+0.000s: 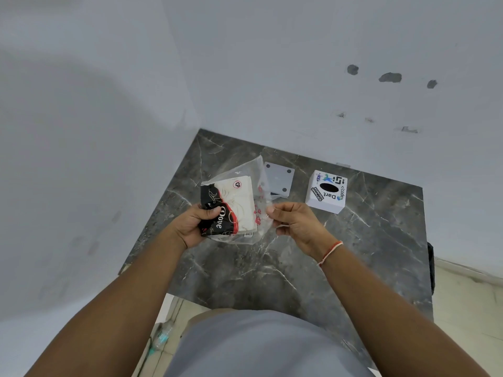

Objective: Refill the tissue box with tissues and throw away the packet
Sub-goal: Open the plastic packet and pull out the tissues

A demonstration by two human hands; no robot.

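Observation:
A clear plastic tissue packet [239,197] with a black and red printed band holds a stack of white tissues. My left hand [194,223] grips its printed left end above the table. My right hand [295,220] pinches the loose clear edge of the packet on the right side. The white tissue box [326,202], covered in stickers and with a dark oval slot on top, stands on the table to the right of my hands. Its grey base plate [279,176] with dark corner dots lies flat behind the packet.
The dark marble table [272,273] sits in a corner between two white walls. Pale floor tiles [468,308] show to the right. A plastic bottle [160,336] lies on the floor at the lower left, by the table's near edge.

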